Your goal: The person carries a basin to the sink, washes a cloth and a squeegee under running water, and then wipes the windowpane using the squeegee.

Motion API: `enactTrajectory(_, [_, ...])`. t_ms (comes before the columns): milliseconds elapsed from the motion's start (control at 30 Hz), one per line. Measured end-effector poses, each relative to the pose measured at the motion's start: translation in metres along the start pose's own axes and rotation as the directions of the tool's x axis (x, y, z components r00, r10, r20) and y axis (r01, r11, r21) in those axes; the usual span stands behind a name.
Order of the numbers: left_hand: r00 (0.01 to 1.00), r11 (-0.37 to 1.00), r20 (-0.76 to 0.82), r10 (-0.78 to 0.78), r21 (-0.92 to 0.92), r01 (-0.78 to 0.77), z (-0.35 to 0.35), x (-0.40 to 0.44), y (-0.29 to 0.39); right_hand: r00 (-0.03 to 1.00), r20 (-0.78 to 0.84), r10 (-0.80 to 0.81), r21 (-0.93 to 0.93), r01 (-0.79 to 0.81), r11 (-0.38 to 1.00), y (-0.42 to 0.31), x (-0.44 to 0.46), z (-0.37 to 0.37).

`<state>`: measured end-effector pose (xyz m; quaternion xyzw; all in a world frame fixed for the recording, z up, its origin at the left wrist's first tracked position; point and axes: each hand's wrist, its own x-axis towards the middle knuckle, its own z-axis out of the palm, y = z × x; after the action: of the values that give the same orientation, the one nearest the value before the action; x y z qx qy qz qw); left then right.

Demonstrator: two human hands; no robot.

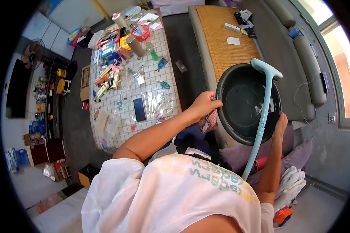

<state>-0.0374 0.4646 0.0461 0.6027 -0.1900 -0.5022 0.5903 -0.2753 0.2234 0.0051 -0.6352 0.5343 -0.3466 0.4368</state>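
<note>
A round dark basin (241, 105) is held out in front of me, with some water and pale reflections inside. My left hand (205, 105) is closed at the basin's left rim and also grips a crumpled red-and-grey checked cloth (209, 121), which hangs below the fingers. At the lower right, my right hand (280, 125) is closed on the rim, its fingers partly hidden. A light-blue long-handled tool (264, 112) with a T-shaped head lies across the basin. Its head rests over the far rim and its lower end reaches my shirt.
To the left stands a table (124, 134) under a checked cover, with a phone (139, 109), a steel flask (135, 46) and several bottles and boxes. A grey sofa (256, 35) with a woven mat (217, 42) lies ahead. Purple cushions (299, 153) sit below the basin.
</note>
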Motion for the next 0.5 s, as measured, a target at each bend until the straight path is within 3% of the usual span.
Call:
enactTrajectory(167, [0.997,0.999,-0.061,0.04,0.037,-0.037,-0.001,0.019,-0.004,0.999,0.041,0.015,0.035,-0.017,0.999,-0.001,0.019,0.011])
enactTrajectory(333, [0.996,0.998,-0.083,0.033,-0.053,-0.037,-0.012,0.042,-0.001,0.997,0.072,0.014,0.067,-0.019,0.998,-0.018,0.041,0.037])
enactTrajectory(500, [0.987,0.994,-0.157,0.034,-0.101,-0.051,-0.036,0.071,0.01,0.986,0.163,-0.044,-0.061,0.055,0.997,-0.022,0.091,0.079])
